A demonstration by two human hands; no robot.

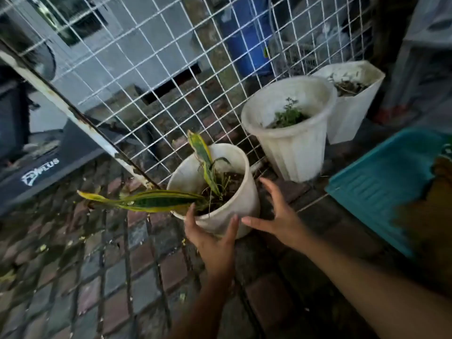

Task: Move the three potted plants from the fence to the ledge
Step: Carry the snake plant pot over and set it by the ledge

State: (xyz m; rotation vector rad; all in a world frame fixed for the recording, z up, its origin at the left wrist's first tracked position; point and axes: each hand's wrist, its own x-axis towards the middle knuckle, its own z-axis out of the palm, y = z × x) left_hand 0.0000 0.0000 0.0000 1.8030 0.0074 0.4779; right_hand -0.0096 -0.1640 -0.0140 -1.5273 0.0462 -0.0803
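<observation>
Three white pots stand on brick paving along a white wire fence (137, 77). The nearest pot (242, 199) holds a snake plant (151, 200) with long yellow-edged leaves. My left hand (212, 238) grips its near wall, thumb and fingers spread around it. My right hand (278, 214) hovers with fingers apart just right of that pot, thumb close to its side. Behind stands a ribbed round pot (293, 150) with a small green herb. Farthest right is a squarish pot (352, 111) with dry soil and twigs.
A teal plastic tray (381, 184) lies at the right with something brown on it. A slanted rusty white bar (73, 113) runs in front of the fence at the left. A dark object with lettering (41, 172) sits beyond it. Brick paving (97, 277) fills the foreground.
</observation>
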